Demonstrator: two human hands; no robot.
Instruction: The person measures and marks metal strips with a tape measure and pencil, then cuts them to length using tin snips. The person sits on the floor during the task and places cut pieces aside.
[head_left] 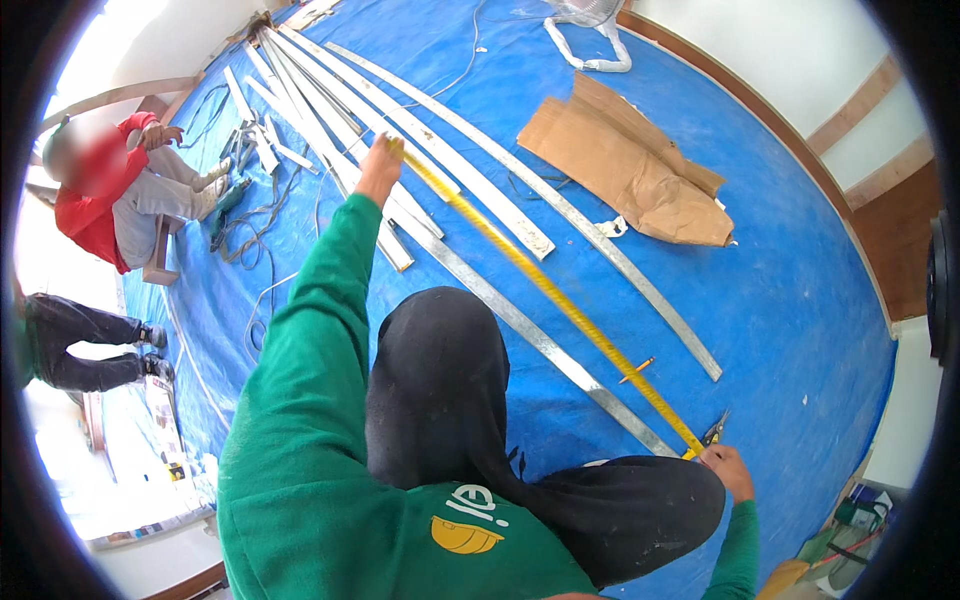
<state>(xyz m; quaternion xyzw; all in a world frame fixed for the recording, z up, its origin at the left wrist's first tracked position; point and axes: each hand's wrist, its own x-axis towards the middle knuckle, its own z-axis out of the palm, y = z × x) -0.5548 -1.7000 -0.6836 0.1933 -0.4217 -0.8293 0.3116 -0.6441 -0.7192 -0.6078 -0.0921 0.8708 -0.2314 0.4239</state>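
Tape measure, yellow, one: drawn out slantwise above the blue sheet, its lower stretch between two metal strips, the far end pinched in the left hand, the near end gripped in the right hand, case not discernible. Handling, as judged: light, thin, springy, liable to buckle or twist if slackened; best held at both ends, fingers off the edges.

One tape measure, centre; one pencil, 4 o'clock; two other people, 9–10 o'clock; strips, 11 o'clock, several, overlapping, exact count unclear.
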